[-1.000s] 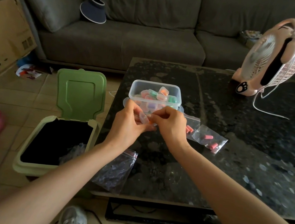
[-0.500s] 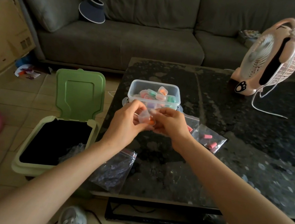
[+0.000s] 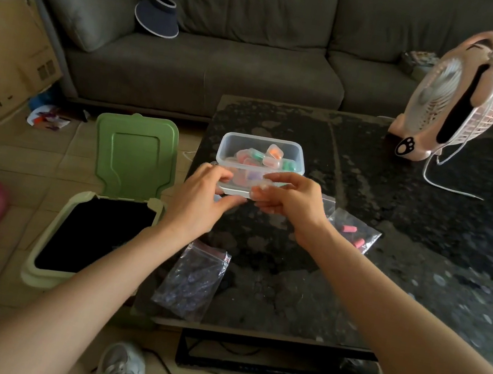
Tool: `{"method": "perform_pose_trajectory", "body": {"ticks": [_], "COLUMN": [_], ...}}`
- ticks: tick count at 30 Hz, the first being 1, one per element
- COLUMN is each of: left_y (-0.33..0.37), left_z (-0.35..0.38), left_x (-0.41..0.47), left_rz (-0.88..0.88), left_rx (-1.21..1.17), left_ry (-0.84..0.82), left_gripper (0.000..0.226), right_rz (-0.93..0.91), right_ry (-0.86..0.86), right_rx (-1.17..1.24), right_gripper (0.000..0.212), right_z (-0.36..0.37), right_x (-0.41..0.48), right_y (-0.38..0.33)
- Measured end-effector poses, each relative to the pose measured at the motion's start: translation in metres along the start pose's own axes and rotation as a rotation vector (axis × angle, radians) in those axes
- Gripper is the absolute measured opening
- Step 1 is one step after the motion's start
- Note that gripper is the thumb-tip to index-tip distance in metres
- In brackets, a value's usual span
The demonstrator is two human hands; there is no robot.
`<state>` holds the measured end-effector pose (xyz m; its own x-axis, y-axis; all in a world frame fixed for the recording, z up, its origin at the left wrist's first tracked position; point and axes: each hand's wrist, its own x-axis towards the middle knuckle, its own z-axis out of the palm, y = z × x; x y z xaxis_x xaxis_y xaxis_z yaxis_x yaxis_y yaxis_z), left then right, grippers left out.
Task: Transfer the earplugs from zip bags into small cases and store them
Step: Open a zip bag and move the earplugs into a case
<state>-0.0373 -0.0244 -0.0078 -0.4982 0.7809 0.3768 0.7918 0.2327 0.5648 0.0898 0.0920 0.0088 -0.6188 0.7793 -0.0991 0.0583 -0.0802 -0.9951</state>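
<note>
A clear plastic container [image 3: 226, 150] with several small cases [image 3: 273, 152] of coloured earplugs stands on the dark table [image 3: 421, 265]. Just in front of it, my right hand [image 3: 294, 206] pinches a small clear case [image 3: 261, 186] at its fingertips. My left hand [image 3: 203, 194] hovers beside it with loosely curled fingers near the container's front left corner, and I see nothing in it. A zip bag with pink earplugs [image 3: 352, 231] lies right of my right wrist. An empty-looking zip bag [image 3: 190, 278] lies at the table's front left edge.
An open green bin [image 3: 134, 155] stands on the floor left of the table. A pink fan [image 3: 455, 98] with its cord is at the table's back right. A grey sofa [image 3: 226, 62] runs behind, with a cardboard box [image 3: 4, 48] at far left.
Both hands held the small case together before. They have risen toward the container and parted, and the case now stays with my right hand.
</note>
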Motion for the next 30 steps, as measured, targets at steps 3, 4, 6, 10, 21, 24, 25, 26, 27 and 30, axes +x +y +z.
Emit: {"method": "perform_pose_trajectory", "body": {"ticks": [3,4,6,10,21,24,25,26,27,30], "left_y": [-0.016,-0.021,-0.031,-0.042,-0.039,-0.032,-0.029,-0.025,-0.022,-0.011], "left_z": [-0.007,-0.009,-0.012,-0.010,0.004,0.008,0.009,0.011,0.013,0.018], "left_x": [0.005,0.006,0.008,0.008,-0.001,-0.003,-0.004,-0.005,-0.005,-0.008], "left_rz": [-0.066,-0.088,-0.134,-0.211,-0.250,-0.221,-0.204,-0.186,-0.169,-0.122], "left_rx": [0.068,0.092,0.138,0.198,0.307,0.241,0.221,0.198,0.173,0.116], "left_ry": [-0.002,-0.012,-0.039,-0.100,-0.347,-0.347,-0.357,-0.364,-0.367,-0.373], "left_gripper": [0.030,0.027,0.024,0.022,0.048,0.047,0.047,0.048,0.048,0.048], "right_rz": [0.001,0.005,0.008,0.008,-0.001,-0.039,-0.046,-0.049,-0.052,-0.043], "right_ry": [0.086,0.098,0.120,0.126,0.015,0.104,0.128,0.153,0.178,0.207], "right_rx": [0.024,0.034,0.052,0.118,0.034,-0.125,-0.198,-0.290,-0.393,-0.703], "right_gripper": [0.022,0.022,0.019,0.029,0.036,0.016,0.012,0.011,0.011,0.016], "right_z": [-0.002,-0.003,-0.003,0.001,0.005,-0.009,-0.015,-0.022,-0.029,-0.048], "right_x": [0.009,0.012,0.016,0.027,0.035,0.033,0.034,0.034,0.034,0.032], "right_y": [0.000,0.001,0.001,0.000,-0.009,-0.010,-0.009,-0.008,-0.005,0.004]}}
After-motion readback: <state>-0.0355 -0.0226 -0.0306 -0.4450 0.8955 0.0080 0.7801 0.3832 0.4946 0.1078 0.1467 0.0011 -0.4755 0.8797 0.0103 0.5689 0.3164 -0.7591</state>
